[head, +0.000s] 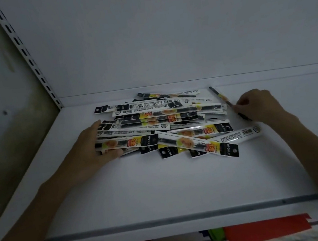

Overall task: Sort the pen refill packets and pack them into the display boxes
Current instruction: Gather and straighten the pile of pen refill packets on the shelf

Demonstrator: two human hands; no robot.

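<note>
Heaped loosely, fronts and backs mixed: pen refill packets (162,124) on the white shelf (164,191). Pinched in curled right hand (258,104): one stray packet (219,95). Flat, seemingly bracing the heap: left hand (94,143). Square ends, face labels alike, lift thin bundles.

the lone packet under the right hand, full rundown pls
The lone packet is a long, narrow strip of glossy plastic, dark with a yellow patch; print unreadable. It lies diagonally on the white shelf, just right of the pile, far end toward the back wall. The right hand covers much of its near half, fingers curled round it.
</note>
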